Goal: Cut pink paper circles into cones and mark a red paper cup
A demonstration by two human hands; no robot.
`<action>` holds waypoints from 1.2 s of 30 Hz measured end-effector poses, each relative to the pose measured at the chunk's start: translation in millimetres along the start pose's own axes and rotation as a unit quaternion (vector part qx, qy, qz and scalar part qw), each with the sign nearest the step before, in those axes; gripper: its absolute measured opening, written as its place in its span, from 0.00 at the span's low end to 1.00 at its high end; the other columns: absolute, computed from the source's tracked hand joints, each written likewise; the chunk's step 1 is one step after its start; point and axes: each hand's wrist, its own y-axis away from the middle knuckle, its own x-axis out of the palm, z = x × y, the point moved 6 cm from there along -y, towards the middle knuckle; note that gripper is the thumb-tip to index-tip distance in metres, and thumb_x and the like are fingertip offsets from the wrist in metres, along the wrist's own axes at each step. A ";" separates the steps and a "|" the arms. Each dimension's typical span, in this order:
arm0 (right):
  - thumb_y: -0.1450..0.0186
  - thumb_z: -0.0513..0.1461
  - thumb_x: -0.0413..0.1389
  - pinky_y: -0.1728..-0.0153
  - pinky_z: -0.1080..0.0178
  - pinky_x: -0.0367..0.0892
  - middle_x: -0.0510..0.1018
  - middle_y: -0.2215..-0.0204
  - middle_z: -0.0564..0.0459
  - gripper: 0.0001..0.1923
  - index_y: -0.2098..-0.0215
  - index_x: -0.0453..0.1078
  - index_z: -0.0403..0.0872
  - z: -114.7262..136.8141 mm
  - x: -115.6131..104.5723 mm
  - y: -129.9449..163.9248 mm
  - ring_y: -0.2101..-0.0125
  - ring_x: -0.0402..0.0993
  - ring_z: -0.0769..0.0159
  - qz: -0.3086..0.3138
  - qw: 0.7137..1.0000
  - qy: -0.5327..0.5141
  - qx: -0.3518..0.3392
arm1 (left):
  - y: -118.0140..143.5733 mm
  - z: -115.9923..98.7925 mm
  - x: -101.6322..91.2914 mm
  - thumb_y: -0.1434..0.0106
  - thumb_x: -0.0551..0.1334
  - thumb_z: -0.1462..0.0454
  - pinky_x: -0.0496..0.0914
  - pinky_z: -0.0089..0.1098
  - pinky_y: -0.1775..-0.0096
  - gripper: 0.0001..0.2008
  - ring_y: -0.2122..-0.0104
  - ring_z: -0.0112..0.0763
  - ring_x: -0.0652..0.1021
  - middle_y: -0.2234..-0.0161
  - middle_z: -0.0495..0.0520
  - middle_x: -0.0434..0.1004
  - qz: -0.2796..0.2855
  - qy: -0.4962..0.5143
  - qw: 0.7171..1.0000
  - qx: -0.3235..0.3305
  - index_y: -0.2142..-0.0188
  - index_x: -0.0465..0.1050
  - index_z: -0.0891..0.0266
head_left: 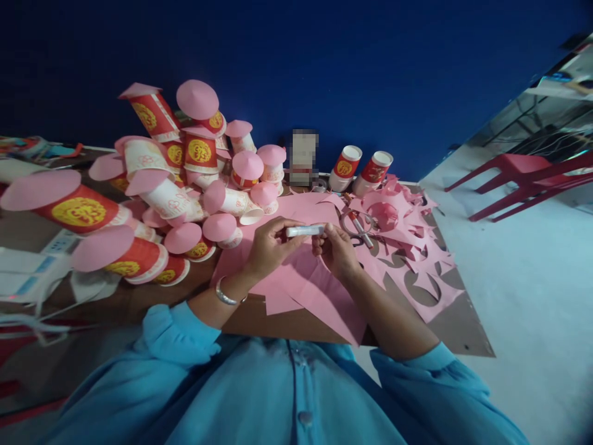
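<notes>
Between my two hands is a small, pale white tube [301,230], held level above the table; its exact kind is not clear. My left hand [271,250] grips one end with thumb and fingers. The fingers of my right hand [340,250] are closed on the other end. Below them lie overlapping sheets of pink paper [287,278]. A red and white marker [361,230] rests just beyond my right hand, beside a grey ring-shaped thing that may be a tape roll or a scissor handle.
Paper cups with pink cone tops [199,151] crowd the table's left side. Two red and white cup stacks [346,168] stand near the blue wall [296,62]. Cut pink scraps [426,278] cover the right side. A red plastic stool [519,170] is beyond, and white cables [41,324] hang left.
</notes>
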 end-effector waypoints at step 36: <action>0.45 0.52 0.77 0.66 0.63 0.78 0.85 0.67 0.55 0.23 0.56 0.82 0.52 -0.2 -2.0 -4.1 0.70 0.79 0.67 0.034 0.999 0.011 0.010 | 1.7 14.6 -12.6 0.40 0.74 0.60 0.68 0.26 0.71 0.07 0.74 0.25 0.74 0.74 0.48 0.78 -0.051 0.004 0.998 -0.022 0.69 0.80 0.61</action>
